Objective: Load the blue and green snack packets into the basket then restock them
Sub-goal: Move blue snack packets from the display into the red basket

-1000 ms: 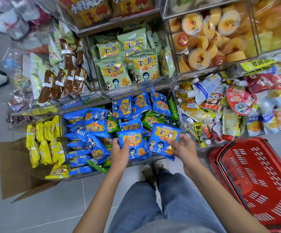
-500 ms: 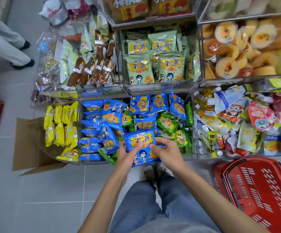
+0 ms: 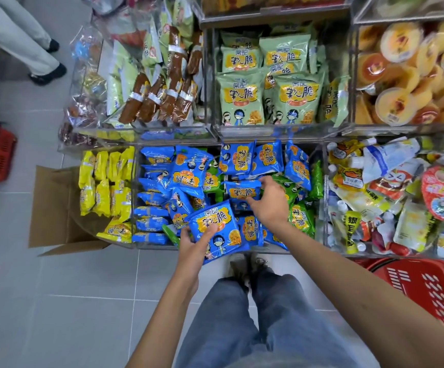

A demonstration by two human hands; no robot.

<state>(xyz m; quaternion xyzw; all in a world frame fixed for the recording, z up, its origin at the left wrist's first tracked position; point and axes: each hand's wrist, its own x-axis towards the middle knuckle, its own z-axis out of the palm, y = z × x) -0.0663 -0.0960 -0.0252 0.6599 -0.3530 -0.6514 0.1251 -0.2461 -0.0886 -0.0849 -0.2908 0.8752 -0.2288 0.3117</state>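
At the front edge of the clear bin (image 3: 282,251), the left hand (image 3: 194,244) grips a blue snack packet (image 3: 216,227); the right hand (image 3: 268,201) pinches a second packet (image 3: 242,191) further in. Probably light, slippery film, best pinched at the sealed edges.

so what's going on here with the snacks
A person is picking packets out of a clear bin. The left hand holds one blue packet at the bin's front edge, while the right hand reaches deeper in and grips a second packet, also blue. Green packets lie just right of that hand. The red basket sits on the floor to the right; no packets show in its visible part.
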